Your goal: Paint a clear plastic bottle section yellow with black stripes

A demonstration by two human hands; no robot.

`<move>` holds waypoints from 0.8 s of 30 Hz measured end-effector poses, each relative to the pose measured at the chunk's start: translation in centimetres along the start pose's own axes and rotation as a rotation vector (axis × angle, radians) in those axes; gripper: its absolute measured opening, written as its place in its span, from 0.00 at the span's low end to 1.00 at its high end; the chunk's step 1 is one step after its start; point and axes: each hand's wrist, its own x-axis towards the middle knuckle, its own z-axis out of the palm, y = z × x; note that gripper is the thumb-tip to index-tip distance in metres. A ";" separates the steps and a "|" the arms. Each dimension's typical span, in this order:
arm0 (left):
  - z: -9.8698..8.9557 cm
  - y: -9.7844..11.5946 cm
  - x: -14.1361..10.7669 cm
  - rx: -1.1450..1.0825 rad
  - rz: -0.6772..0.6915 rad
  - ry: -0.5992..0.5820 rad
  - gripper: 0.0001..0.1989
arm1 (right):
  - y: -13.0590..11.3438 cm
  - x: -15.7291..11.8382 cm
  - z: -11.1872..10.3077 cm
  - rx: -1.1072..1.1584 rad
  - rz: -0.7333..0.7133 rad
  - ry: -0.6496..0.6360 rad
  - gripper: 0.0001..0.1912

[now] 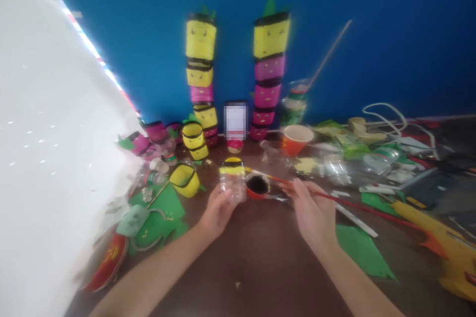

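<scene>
A clear plastic bottle piece (233, 178) with a yellow band and a black edge at its top sits in the closed fingers of my left hand (219, 210). My right hand (311, 208) pinches a long red-handled paintbrush (277, 178); its tip is at the bottle piece's upper right side. Just below the brush stands a small cup of black paint (258, 185), between my two hands. A yellow painted cup (185, 180) with a black rim lies to the left of my left hand.
Two stacks of painted cups, the left stack (201, 54) and the right stack (270, 64), stand against the blue wall. A phone (235, 121) is propped between them. Green paper (364, 250), a white stick (357, 220) and a yellow glue gun (427, 223) lie right. An orange paper cup (296, 139) stands behind.
</scene>
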 end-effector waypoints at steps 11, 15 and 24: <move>-0.4 0.4 0.0 -0.135 -0.176 -0.052 0.21 | -1.0 0.3 0.0 0.086 0.025 -0.098 0.15; -0.5 0.4 -0.1 -0.159 -0.208 -0.072 0.21 | -1.7 0.4 -0.4 0.113 0.017 -0.213 0.14; -0.4 0.4 -0.1 -0.158 -0.233 -0.057 0.22 | -1.1 0.1 -0.4 0.099 0.043 -0.206 0.13</move>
